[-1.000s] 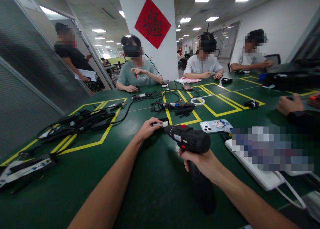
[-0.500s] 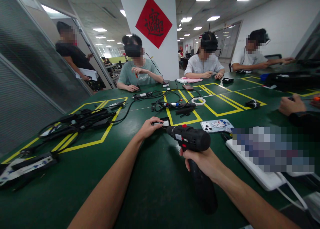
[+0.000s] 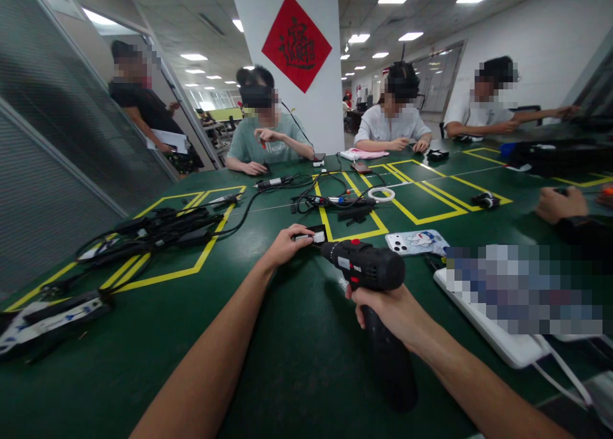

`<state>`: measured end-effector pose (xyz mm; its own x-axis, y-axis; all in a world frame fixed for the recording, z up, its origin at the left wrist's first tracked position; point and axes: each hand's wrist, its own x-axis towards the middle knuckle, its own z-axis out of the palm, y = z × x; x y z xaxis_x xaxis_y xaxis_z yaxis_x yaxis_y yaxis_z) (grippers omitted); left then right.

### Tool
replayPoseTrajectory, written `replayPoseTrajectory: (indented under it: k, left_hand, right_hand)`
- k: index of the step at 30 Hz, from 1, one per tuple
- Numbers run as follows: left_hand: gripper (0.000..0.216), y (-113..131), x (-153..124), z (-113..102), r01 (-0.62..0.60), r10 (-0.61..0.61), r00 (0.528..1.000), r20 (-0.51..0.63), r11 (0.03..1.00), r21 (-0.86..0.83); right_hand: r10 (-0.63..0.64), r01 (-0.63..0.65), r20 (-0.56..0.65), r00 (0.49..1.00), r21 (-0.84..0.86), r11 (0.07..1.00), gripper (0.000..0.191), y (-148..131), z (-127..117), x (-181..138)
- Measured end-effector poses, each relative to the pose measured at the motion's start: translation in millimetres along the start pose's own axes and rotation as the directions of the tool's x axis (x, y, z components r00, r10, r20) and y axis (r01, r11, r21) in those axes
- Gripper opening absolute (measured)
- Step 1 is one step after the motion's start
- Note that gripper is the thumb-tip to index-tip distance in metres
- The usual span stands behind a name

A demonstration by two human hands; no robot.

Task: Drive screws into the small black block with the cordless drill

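Note:
My right hand point(image 3: 390, 311) grips the handle of a black cordless drill point(image 3: 371, 270) with red details, its nose pointing left and away. The drill's tip meets a small black and white part point(image 3: 311, 236) on the green table point(image 3: 297, 362). My left hand point(image 3: 286, 243) pinches that part and holds it down on the table, fingers closed round it.
A phone in a cartoon case point(image 3: 416, 241) lies just right of the drill. A white flat device point(image 3: 498, 340) sits at the right. Black cables and adapters point(image 3: 153, 228) spread at the left, more cables point(image 3: 330, 200) beyond. Several other people sit round the table; one hand point(image 3: 558, 204) rests at right.
The drill and both hands stay in nearly the same place; the view has shifted slightly. The person at the far right has stretched an arm out to the right.

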<state>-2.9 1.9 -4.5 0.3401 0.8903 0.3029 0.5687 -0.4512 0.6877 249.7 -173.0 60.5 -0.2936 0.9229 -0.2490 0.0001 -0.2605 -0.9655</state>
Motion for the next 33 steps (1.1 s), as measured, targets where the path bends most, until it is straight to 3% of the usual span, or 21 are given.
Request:
replayPoseTrajectory:
  k: [21, 33]
  left_hand:
    - [0.033, 2.1, -0.1, -2.3, -0.006, 0.005, 1.000, 0.023, 1.000, 0.018]
    - [0.032, 1.8, 0.1, -2.3, -0.004, 0.004, 1.000, 0.014, 1.000, 0.022]
  right_hand:
    - [-0.025, 0.023, -0.014, 1.000, -0.138, 0.990, 0.014, 3.6, 1.8, 4.2]
    - [-0.015, 0.012, -0.028, 0.999, -0.091, 0.996, 0.015, 3.5, 3.8, 5.9]
